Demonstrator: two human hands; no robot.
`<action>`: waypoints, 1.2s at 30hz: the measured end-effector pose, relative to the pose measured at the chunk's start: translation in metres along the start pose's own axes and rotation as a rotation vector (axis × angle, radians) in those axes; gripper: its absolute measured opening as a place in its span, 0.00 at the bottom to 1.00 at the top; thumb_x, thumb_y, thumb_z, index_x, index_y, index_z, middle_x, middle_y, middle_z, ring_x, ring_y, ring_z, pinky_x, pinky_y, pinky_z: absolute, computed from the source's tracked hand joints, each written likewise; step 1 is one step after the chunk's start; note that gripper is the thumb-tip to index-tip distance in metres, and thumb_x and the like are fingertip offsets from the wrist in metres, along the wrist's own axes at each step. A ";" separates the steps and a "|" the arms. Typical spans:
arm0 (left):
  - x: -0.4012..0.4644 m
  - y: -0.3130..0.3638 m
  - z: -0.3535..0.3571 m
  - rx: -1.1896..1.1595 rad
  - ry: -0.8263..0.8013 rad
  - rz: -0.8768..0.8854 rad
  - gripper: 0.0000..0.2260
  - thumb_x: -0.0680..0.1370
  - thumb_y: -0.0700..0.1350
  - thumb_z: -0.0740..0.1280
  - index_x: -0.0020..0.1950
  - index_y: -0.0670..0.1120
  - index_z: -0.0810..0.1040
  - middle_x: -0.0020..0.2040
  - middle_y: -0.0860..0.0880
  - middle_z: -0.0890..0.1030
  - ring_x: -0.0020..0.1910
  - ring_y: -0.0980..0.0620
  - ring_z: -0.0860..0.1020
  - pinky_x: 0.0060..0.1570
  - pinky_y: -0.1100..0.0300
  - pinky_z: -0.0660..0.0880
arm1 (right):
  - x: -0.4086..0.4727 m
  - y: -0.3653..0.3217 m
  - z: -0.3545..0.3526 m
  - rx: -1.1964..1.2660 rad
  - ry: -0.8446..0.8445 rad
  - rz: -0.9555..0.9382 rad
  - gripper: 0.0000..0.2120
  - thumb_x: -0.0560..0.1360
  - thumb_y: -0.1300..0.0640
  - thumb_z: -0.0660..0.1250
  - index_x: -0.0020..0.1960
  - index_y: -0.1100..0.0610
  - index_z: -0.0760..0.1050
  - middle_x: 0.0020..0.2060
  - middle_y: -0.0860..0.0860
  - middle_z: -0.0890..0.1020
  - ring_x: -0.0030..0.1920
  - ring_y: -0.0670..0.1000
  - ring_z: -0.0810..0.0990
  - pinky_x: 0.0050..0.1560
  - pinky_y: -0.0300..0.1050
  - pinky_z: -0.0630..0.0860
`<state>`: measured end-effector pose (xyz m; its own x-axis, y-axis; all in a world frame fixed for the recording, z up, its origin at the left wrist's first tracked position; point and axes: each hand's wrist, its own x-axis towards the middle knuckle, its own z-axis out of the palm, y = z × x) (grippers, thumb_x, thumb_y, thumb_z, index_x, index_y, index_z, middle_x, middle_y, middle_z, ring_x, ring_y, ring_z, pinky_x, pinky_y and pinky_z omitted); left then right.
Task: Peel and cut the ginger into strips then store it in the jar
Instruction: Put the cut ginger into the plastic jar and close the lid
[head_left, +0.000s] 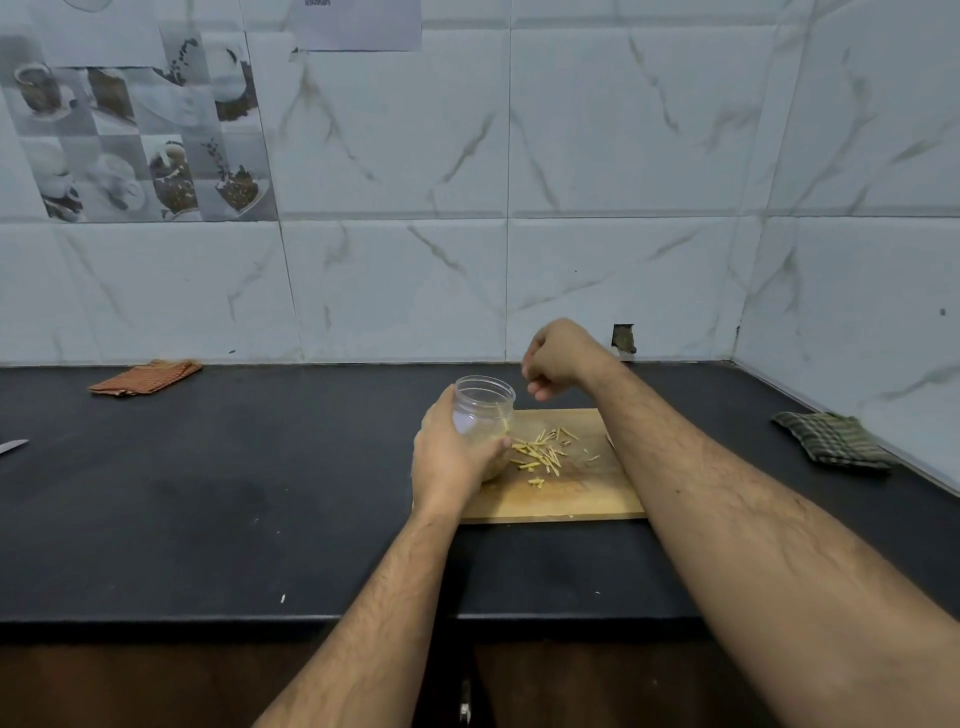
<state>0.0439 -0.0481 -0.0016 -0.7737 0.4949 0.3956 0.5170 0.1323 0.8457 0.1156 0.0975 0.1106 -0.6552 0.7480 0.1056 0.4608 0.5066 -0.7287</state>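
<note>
Clear plastic jar (484, 410) gripped by left hand (451, 457) at board's (571, 501) left end. Right hand (551, 361) raised just right of the rim, fingers curled, contents impossible to tell. Storing step, seemingly. Ginger strips (540, 453) scattered on board; next, gather these.

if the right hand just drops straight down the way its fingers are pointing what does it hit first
Probably the cutting board and the ginger strips on it. The right hand hangs beside the jar, not over its mouth, though depth is hard to judge from this view.
</note>
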 end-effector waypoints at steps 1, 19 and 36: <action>0.000 -0.002 0.000 -0.004 0.014 -0.007 0.38 0.65 0.52 0.80 0.72 0.57 0.69 0.68 0.57 0.75 0.67 0.55 0.72 0.62 0.57 0.72 | 0.000 0.010 0.003 -0.009 0.009 0.024 0.07 0.77 0.72 0.64 0.41 0.65 0.77 0.32 0.60 0.81 0.30 0.55 0.81 0.30 0.45 0.82; -0.007 -0.022 0.002 0.016 0.087 -0.016 0.41 0.70 0.59 0.74 0.79 0.56 0.58 0.74 0.55 0.67 0.74 0.52 0.64 0.72 0.48 0.65 | -0.001 0.079 0.055 -0.519 -0.007 -0.030 0.14 0.80 0.62 0.55 0.56 0.62 0.79 0.56 0.57 0.82 0.54 0.55 0.79 0.60 0.49 0.74; -0.004 -0.027 0.002 0.024 0.089 -0.004 0.41 0.70 0.58 0.75 0.78 0.55 0.59 0.73 0.53 0.69 0.73 0.50 0.65 0.70 0.49 0.66 | -0.027 0.071 0.071 -0.618 -0.061 -0.277 0.12 0.78 0.56 0.63 0.37 0.54 0.77 0.32 0.48 0.78 0.37 0.51 0.77 0.36 0.43 0.69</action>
<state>0.0335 -0.0514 -0.0270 -0.8050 0.4159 0.4232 0.5213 0.1551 0.8391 0.1235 0.0828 0.0084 -0.8224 0.5392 0.1813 0.5168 0.8414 -0.1582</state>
